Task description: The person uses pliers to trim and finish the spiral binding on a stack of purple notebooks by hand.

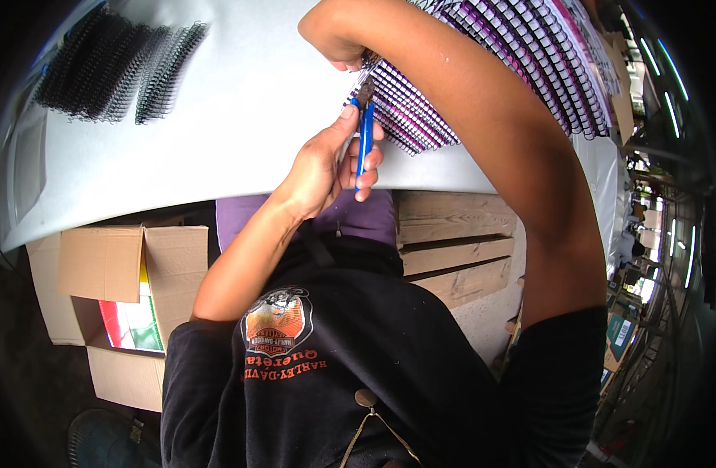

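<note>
My left hand (330,160) is wrapped around a pair of cutting pliers with blue handles (364,148). Their dark jaws point away from me, close to the wire at the left end of a row of spiral-bound notebooks (412,117). These have dark coils over purple, pink and white edges. My right arm reaches across above the notebooks, and my right hand (332,35) bends down just beyond the plier jaws. Its fingers are curled at the end of a wire coil, partly hidden by the hand itself.
Loose black spiral coils (108,66) lie in a bunch at the table's far left. More bound notebooks (529,54) stand at the far right on the white table (178,156). Below its near edge are an open cardboard box (100,265) and a wooden pallet (451,234).
</note>
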